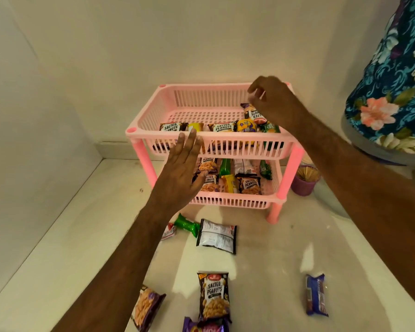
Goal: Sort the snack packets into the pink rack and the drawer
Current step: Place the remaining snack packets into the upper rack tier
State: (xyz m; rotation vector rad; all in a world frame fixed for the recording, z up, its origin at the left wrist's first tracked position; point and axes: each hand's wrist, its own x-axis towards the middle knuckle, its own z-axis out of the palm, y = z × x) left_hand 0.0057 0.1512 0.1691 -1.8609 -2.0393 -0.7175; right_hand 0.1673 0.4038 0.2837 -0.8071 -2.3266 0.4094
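Rack: pink rack, two tiers, stands on the worktop at 12 o'clock, in the corner against the wall.
Upper tier: packets stand in a row along the front edge, among them two salted peanuts packets, a yellow packet and a green packet; one more peanut packet lies tilted at the rear right, just under the right hand.
Lower tier: several packets lie mixed, peanuts, green and yellow; the left part is hidden by the left hand.
Left hand: left hand is raised in front of the rack's left half, fingers straight and spread slightly, tips at the upper tier's front rim; holds nothing. Contact with the rim cannot be told.
Right hand: right hand hangs over the upper tier at 1 o'clock, fingers loosely curled downward, nothing visible between them.
Worktop, near rack: white-backed packet lies face down at 12 o'clock, a green wrapper just beside it at its left, a small red-and-white packet partly behind the left forearm.
Worktop, near edge: salted peanuts packet face up at 6 o'clock, a purple packet touching its lower end, another peanut packet at 7 o'clock, a blue biscuit packet well apart at 4 o'clock.
Other: purple cup of sticks stands just right of the rack; floral cloth at 2 o'clock.
Drawer: out of view.
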